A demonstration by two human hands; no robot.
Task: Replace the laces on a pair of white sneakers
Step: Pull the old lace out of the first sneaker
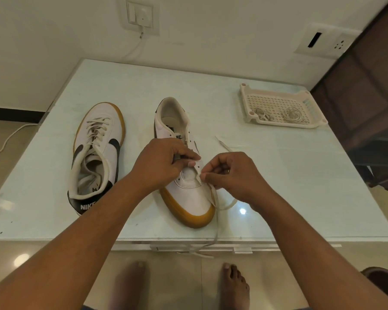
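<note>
Nearest me, a loose run of the lace (227, 206) trails off the front edge of the table (289, 198), above two bare feet on the floor. Just beyond, both hands work close together over the unlaced sneaker (188, 198), which lies toe toward me at the table's middle. My left hand (161, 163) curls its fingers on the upper beside the eyelets, steadying it. My right hand (235, 175) pinches the lace at the lowest eyelet. I judge the lace flat, soft and limp, best taken close to its stiffened tip. The shoe looks light and apt to slide on the glossy top, so it wants holding by the firm eyelet edge. To the left lies the second sneaker (96, 153), laced, heel toward me. Farther off on the right, a perforated tray (276, 101) holds what look like coiled cords, and two socket plates sit on the wall behind.
</note>
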